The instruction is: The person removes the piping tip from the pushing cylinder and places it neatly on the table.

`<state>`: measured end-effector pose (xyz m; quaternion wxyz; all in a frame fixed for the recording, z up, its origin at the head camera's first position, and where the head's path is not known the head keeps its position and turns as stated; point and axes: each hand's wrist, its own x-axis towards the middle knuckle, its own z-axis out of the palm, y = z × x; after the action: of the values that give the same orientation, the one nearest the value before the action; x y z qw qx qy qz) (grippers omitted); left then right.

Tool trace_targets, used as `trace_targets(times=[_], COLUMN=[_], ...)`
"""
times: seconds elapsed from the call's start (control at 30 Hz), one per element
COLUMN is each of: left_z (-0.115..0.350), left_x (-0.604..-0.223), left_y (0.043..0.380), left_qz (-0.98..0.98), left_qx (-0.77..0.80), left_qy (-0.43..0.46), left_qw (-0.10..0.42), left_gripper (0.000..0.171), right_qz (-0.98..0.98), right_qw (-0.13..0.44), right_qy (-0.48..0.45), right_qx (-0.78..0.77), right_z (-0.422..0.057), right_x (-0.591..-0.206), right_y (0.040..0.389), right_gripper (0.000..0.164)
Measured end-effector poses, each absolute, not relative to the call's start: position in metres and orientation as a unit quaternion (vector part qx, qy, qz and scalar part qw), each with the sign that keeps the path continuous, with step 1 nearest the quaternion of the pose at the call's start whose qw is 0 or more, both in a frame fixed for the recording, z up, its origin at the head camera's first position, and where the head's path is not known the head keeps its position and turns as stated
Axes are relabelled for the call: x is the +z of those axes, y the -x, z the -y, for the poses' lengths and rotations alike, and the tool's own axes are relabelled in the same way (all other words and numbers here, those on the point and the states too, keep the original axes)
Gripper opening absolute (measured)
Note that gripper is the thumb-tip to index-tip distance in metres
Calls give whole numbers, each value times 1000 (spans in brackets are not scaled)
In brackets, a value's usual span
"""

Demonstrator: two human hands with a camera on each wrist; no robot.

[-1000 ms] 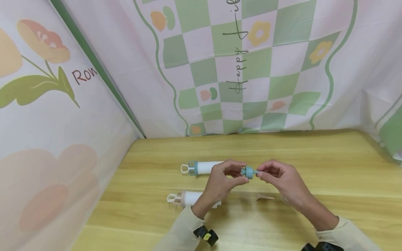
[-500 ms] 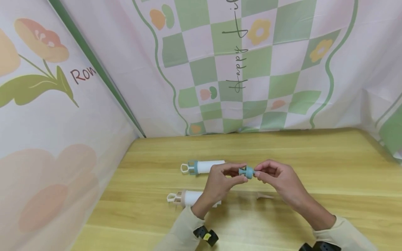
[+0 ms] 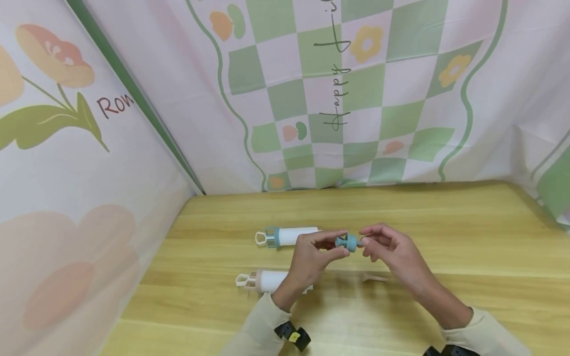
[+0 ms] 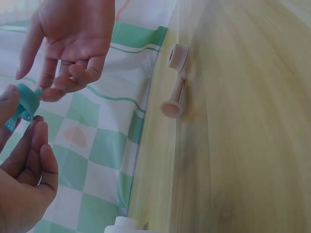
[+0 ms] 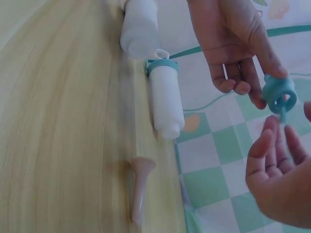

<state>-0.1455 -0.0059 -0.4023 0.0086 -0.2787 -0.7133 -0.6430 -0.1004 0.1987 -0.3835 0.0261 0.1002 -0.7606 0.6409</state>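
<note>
In the head view my left hand (image 3: 313, 253) pinches a teal ring-shaped cap (image 3: 351, 242) between thumb and fingers, above the table. A thin teal stem with a flared end runs through the cap. Close at its right side is my right hand (image 3: 396, 252), fingertips at the stem's end. The left wrist view shows the right thumb apart from the right fingers (image 4: 65, 87), which reach the teal stem (image 4: 38, 92). From the right wrist side, the cap's round opening and the stem (image 5: 283, 114) hang over the right fingertips.
A white tube with a teal collar (image 3: 277, 238) lies behind the left hand, and one with a pink collar (image 3: 259, 281) lies partly under the left forearm. A pink flared stem (image 4: 175, 99) and a pink ring (image 4: 178, 56) lie on the wooden table (image 3: 213, 326).
The teal cap and stem have shifted slightly left. The right hand has moved left too, and its fingers have loosened from their pinch on the stem.
</note>
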Motion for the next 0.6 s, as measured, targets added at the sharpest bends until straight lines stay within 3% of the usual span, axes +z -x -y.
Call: trace_targets(times=[0.23, 0.6], left_z=[4, 5], left_x=[-404, -403], left_y=[144, 142], left_qz=[712, 706], left_qx=[-653, -655], left_qy=[257, 268], left_qw=[0, 8], left_gripper=[29, 29], right_qz=[748, 759], right_qw=[-6, -30], right_qy=[-74, -79], right_qx=[660, 646], right_z=[-192, -188], right_x=[-382, -376], right_y=[99, 98], right_gripper=[42, 39])
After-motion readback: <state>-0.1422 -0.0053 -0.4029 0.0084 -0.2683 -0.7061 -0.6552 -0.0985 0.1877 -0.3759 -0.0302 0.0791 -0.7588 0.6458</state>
